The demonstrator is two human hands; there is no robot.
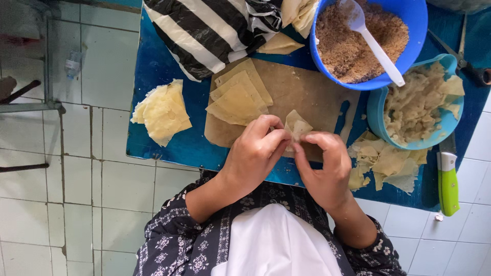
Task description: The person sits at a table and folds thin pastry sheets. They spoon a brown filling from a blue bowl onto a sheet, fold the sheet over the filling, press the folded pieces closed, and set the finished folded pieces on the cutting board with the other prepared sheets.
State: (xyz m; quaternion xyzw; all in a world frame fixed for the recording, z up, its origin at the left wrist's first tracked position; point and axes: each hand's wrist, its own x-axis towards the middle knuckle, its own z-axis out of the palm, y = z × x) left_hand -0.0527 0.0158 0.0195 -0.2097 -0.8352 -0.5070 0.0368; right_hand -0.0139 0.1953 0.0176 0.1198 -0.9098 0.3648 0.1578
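Two hands pinch a folded pastry wrapper over a wooden board

The left hand (254, 153) and right hand (323, 166) meet, fingers closed on the pale wrapper (297, 128) at the wooden board's (307, 94) near edge; flat wrappers (239, 98) lie fanned on the board, another stack (162, 111) sits left of it, a blue bowl of brown filling (360, 41) with a white spoon (373, 43) stands behind it, a green-handled knife (448, 181) lies far right
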